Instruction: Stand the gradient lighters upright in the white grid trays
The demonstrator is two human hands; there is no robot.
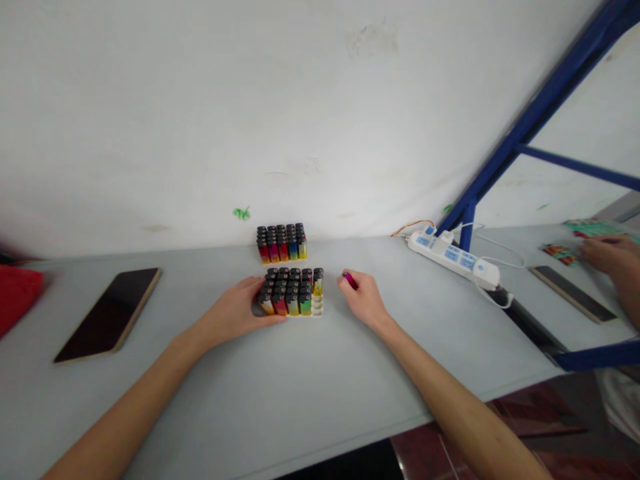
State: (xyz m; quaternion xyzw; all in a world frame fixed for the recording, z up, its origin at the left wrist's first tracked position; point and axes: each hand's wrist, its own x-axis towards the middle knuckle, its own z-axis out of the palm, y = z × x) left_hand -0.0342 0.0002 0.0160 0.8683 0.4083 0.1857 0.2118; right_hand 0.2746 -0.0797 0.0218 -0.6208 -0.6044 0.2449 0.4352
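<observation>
A white tray point(317, 311) holds several rows of upright lighters point(293, 293) with black tops, and a few slots in its right column are bare. My left hand point(240, 308) wraps round the tray's left side, thumb along the front edge. Just right of the tray, my right hand point(363, 297) is closed on a purple lighter point(351, 281), clear of the tray. Behind stands a second tray point(285, 261) filled with red, blue and yellow lighters point(281, 243), touched by neither hand.
A phone point(109, 315) lies at left beside a red item point(18, 293). At right are a white power strip point(453, 258) with cables and a blue metal frame point(520, 133). Beyond it, another person's hand point(607, 255) is near colourful items point(560, 253) and a dark phone point(573, 293).
</observation>
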